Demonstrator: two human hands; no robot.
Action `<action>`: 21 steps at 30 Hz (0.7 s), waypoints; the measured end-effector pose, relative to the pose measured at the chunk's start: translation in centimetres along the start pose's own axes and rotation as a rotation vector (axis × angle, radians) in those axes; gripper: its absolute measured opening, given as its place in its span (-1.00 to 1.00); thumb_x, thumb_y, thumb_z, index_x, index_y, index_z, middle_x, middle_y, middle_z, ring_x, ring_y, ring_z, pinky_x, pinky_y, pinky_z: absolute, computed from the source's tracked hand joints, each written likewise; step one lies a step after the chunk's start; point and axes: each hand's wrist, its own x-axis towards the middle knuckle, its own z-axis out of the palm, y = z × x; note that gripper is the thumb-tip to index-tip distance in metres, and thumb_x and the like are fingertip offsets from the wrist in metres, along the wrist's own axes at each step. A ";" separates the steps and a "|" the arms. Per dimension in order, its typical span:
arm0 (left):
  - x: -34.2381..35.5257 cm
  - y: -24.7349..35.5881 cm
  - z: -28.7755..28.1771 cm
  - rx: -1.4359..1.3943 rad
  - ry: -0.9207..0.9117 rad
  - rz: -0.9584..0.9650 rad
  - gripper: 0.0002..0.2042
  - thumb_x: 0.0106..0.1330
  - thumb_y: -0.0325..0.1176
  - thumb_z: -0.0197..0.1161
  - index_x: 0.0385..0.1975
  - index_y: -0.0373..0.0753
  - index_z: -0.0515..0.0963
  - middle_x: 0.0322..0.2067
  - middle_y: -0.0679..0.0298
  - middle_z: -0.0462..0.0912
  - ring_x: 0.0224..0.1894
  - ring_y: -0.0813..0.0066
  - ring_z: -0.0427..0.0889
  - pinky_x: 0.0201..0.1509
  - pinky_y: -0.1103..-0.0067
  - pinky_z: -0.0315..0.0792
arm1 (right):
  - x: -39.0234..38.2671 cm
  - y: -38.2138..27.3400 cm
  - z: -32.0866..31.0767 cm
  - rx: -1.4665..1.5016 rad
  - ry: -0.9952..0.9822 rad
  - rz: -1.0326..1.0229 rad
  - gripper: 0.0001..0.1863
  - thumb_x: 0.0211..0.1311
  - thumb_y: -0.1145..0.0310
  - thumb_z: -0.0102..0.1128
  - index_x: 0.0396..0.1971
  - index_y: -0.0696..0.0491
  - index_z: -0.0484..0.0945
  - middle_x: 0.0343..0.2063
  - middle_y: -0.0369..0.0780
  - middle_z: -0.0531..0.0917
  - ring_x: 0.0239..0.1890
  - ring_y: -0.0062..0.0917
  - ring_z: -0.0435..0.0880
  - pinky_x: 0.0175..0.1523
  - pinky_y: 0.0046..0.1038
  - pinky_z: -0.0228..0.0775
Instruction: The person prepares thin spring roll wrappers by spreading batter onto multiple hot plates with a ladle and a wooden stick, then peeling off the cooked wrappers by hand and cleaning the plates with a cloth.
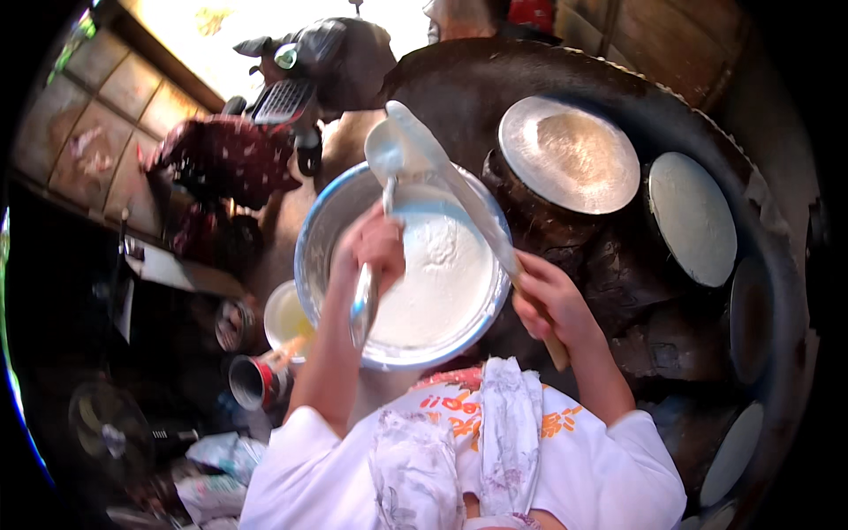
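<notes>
My left hand (373,246) is closed around the handle of a metal ladle (363,311), whose bowl is raised over the far side of a large basin (307,256). White batter (437,296) fills the basin's lower part, with a rippled patch near its middle. My right hand (549,302) grips the handle of a long, flat, pale paddle (468,205) at the basin's right rim. The paddle slants up to the far left, and its whitish tip meets or overlaps the ladle's bowl; whether they touch I cannot tell.
To the right curves a dark stove with several round pans; the far one (570,155) has a pale, browned surface, and another (692,219) looks white. A small tub of yellowish liquid (286,316) and a can (249,383) stand left. Beyond are a motorbike (322,66) and a fan (110,433).
</notes>
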 end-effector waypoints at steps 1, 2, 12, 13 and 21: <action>-0.7 -0.5 -0.7 0.043 -0.060 -0.162 -0.57 0.52 -0.07 -0.16 -0.62 -0.13 0.21 -0.77 0.46 0.22 -0.82 0.68 0.14 -0.75 0.69 0.17 | -0.3 0.3 -0.2 0.031 -0.005 -0.057 -0.52 0.42 0.36 -0.10 0.31 0.06 0.21 -0.70 -0.26 0.46 -0.84 -0.69 0.30 -0.73 -0.67 0.17; -0.3 -0.6 -1.6 0.113 -0.002 -0.102 -0.55 0.52 -0.05 -0.17 -0.64 -0.13 0.20 -0.80 0.47 0.18 -0.82 0.69 0.13 -0.74 0.70 0.16 | -1.0 1.7 -0.4 0.064 0.018 -0.093 -0.52 0.41 0.36 -0.10 0.30 0.08 0.22 -0.71 -0.27 0.44 -0.85 -0.69 0.30 -0.73 -0.68 0.17; 13.8 -16.4 -1.6 0.124 0.063 -0.519 -0.57 0.54 -0.13 -0.22 -0.63 -0.17 0.22 -0.77 0.48 0.09 -0.82 0.70 0.13 -0.79 0.73 0.13 | -17.2 4.1 -5.4 0.124 0.510 -0.545 -0.52 0.41 0.39 -0.07 0.31 -0.05 0.27 -0.62 -0.28 0.51 -0.76 -0.73 0.35 -0.63 -0.69 0.25; 16.4 -19.8 -3.2 0.199 -0.021 -0.645 -0.58 0.54 -0.13 -0.21 -0.61 -0.17 0.24 -0.76 0.49 0.06 -0.82 0.70 0.12 -0.79 0.73 0.13 | -20.2 3.0 -6.5 -0.023 0.702 -0.663 -0.53 0.38 0.40 0.00 0.28 -0.04 0.31 -0.59 -0.29 0.53 -0.73 -0.74 0.37 -0.60 -0.69 0.25; 32.1 -52.4 -9.1 -0.226 0.207 -1.201 -0.69 0.42 -0.41 -0.04 -0.65 -0.17 0.19 -0.79 0.45 0.22 -0.84 0.71 0.23 -0.76 0.73 0.25 | -32.8 11.3 -22.1 -0.999 1.900 -0.996 -0.52 0.15 0.57 0.23 0.13 0.08 0.51 -0.37 -0.32 0.62 -0.44 -0.63 0.56 -0.26 -0.52 0.46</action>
